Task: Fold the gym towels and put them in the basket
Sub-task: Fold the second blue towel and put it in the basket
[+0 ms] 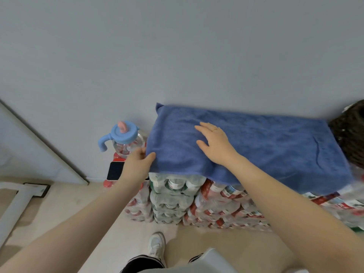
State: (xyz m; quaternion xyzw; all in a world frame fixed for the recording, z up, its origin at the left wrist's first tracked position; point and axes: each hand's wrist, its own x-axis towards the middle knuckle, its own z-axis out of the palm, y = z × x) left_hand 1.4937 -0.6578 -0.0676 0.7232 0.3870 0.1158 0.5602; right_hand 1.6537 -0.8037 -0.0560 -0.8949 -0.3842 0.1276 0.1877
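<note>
A blue gym towel point(266, 142) lies spread flat over a stack of shrink-wrapped bottle packs point(197, 201) against the wall. My left hand point(137, 162) pinches the towel's near left corner between thumb and fingers. My right hand point(214, 142) rests flat on the towel's left part, fingers straight and spread. A dark woven basket point(350, 133) stands at the towel's right end, cut off by the frame edge.
A clear sippy jug with a blue lid and handle point(123, 137) stands left of the towel on a lower pack. A phone point(115, 170) lies in front of it. A white frame point(17, 203) lies on the floor at left. My shoe point(156, 245) is below.
</note>
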